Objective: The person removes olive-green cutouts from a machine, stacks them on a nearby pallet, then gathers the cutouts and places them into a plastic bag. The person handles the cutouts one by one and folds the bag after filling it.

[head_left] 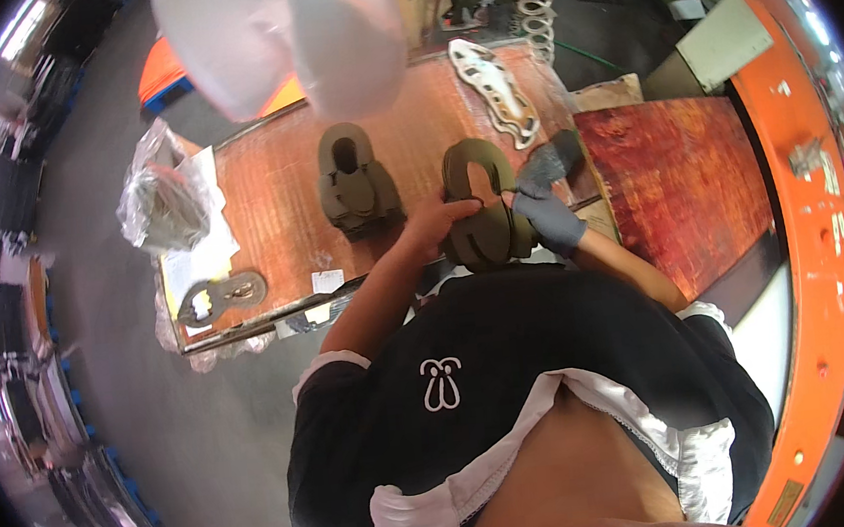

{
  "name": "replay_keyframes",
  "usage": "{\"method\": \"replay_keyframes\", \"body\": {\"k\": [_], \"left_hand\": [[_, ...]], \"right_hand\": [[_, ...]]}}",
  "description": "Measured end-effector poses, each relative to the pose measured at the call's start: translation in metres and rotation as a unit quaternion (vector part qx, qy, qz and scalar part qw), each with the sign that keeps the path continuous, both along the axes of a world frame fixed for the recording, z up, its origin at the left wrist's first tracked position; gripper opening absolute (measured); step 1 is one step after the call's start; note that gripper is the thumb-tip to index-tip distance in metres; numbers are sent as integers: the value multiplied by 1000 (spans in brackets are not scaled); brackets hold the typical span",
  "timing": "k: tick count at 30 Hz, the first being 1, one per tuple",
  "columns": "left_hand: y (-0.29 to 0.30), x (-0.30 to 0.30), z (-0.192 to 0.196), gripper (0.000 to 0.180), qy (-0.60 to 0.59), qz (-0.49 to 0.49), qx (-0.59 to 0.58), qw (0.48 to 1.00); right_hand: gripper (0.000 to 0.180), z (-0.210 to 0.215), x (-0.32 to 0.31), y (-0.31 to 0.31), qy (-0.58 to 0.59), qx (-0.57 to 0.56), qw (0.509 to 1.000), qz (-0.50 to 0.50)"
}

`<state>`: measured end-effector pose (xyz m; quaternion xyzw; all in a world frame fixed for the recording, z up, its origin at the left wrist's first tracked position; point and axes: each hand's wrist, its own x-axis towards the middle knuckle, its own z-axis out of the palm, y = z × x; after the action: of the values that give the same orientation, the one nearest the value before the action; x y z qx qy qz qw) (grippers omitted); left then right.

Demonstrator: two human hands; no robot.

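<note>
The stack of olive sole-shaped pieces (pixel 469 231) stands at the near edge of the table (pixel 276 206), close against the person's body, probably so that both hands can reach it easily. The bare left hand (pixel 429 225) comes in from one side, its forefinger stretched over the top piece, seemingly to steady it; its other fingers are bunched, partly out of sight. The gloved right hand (pixel 551 220) meets the opposite edge with its fingertips close together; whether either hand truly pinches a piece, I cannot tell, since the palms and the stack's underside are hidden. A second olive stack (pixel 336 199) sits to the left, apparently kept within reach, and a white frame (pixel 498 96) lies toward the far edge, perhaps out of the way. Blurred pale plastic (pixel 333 45) covers part of that edge. The dark item (pixel 557 155) beyond the glove is hard to make out, as are the clear bag's (pixel 161 201) contents.
</note>
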<state>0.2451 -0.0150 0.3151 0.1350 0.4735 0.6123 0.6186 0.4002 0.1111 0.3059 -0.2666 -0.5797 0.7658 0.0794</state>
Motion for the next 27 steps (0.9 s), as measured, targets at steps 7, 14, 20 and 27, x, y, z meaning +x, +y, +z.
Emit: {"method": "replay_keyframes", "body": {"k": [7, 14, 20, 27], "left_hand": [[-38, -76, 20, 50, 109, 149, 48, 982], [-63, -183, -39, 59, 358, 180, -42, 915], [-71, -203, -64, 60, 226, 178, -32, 957], [-98, -184, -38, 68, 276, 278, -45, 919]], "right_hand": [[40, 26, -98, -18, 50, 8, 998, 24], [40, 11, -203, -53, -95, 87, 989, 73], [31, -27, -226, -53, -67, 182, 978, 75], [49, -7, -207, -52, -88, 150, 982, -68]]}}
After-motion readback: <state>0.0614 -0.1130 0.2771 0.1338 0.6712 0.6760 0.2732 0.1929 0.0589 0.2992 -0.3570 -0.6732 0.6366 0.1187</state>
